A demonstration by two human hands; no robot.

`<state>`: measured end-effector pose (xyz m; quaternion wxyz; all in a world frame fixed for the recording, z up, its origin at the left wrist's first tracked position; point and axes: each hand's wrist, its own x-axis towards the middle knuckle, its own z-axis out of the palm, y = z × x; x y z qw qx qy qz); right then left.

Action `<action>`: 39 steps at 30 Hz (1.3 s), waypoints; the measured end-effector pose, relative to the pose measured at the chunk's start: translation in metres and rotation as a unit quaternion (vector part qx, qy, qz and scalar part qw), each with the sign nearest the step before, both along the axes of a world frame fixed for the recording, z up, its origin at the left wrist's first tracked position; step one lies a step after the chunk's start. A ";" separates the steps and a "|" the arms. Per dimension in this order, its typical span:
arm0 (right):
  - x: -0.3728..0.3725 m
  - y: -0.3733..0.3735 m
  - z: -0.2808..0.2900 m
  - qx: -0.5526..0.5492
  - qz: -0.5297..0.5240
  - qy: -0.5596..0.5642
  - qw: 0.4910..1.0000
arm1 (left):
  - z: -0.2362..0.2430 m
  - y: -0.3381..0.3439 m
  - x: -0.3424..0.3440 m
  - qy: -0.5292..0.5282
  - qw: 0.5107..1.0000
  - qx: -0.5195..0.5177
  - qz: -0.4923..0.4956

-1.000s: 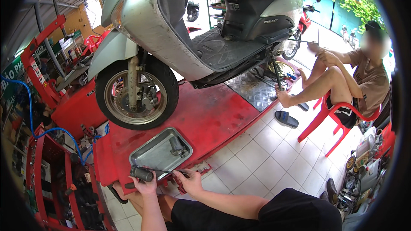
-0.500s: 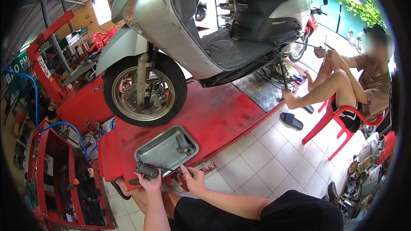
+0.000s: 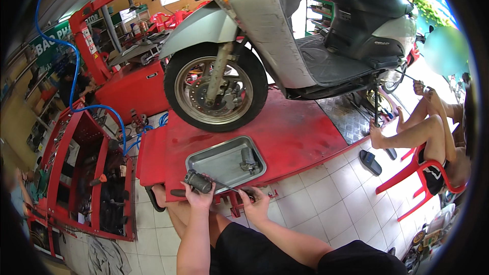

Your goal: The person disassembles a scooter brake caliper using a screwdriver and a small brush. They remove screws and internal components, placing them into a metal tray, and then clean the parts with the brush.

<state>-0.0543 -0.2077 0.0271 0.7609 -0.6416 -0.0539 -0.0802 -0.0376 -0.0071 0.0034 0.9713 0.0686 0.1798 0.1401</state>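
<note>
My left hand (image 3: 200, 196) holds a dark, grimy metal cylinder (image 3: 198, 181) at the near edge of a steel tray (image 3: 192, 159). My right hand (image 3: 256, 204) grips the dark end of a thin tool (image 3: 228, 186), whose shaft reaches toward the cylinder; its contact point is unclear. A second metal part (image 3: 248, 161) lies in the tray's right side. A dark handle (image 3: 178, 192) shows just left of the cylinder. The tray sits on a red lift platform (image 3: 285, 132).
A silver scooter (image 3: 254, 30) stands on the platform. A seated person (image 3: 433, 132) holds a tool near its rear. Red tool cart (image 3: 71, 153) and blue hose (image 3: 102, 107) are at left, another person (image 3: 25, 198) at the left edge. Sandals (image 3: 370, 162) lie on the tiled floor.
The view has swung left, so the scooter, tray and hands sit further right, and another person shows at the left edge. My hands keep hold of the cylinder and tool.
</note>
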 end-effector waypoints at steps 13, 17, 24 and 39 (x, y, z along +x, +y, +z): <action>0.009 -0.009 0.005 0.093 0.110 0.065 0.987 | -0.004 0.000 0.000 -0.060 0.998 -0.030 0.008; 0.010 -0.013 0.006 0.050 0.120 0.065 0.989 | -0.004 0.001 -0.001 -0.053 0.998 -0.035 0.001; -0.004 -0.011 0.020 0.009 0.131 0.067 0.989 | -0.009 0.003 -0.001 -0.050 0.999 -0.006 -0.003; 0.008 0.001 0.010 0.014 0.069 -0.001 0.998 | -0.001 0.005 0.002 -0.055 0.998 -0.022 -0.003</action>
